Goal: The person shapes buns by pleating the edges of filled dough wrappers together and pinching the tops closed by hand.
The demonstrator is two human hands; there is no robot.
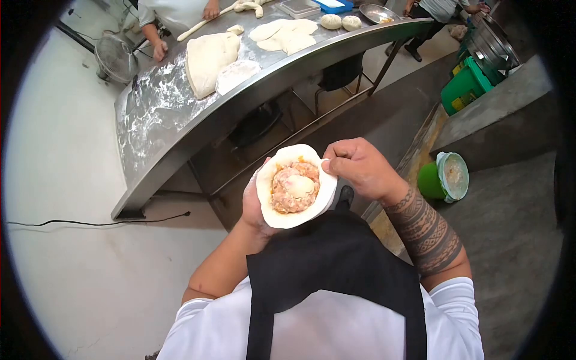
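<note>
A round, flat dough wrapper point(279, 221) rests on my left hand point(252, 201), whose fingers are mostly hidden beneath it. In its middle sits a mound of pinkish meat filling point(287, 198), topped by a pale, roundish piece point(300, 186). Orange-brown liquid shows around the edge of the meat. My right hand point(357, 166) is closed, pinching the wrapper's right rim between thumb and forefinger. Both hands are in front of my black apron, away from the steel table.
On the steel table point(153, 129) lie a big dough slab point(210, 60), flattened dough sheets point(285, 35) and two round buns point(342, 22). Another person's hand point(159, 50) is at its far left. A green bucket point(444, 178) stands on the right.
</note>
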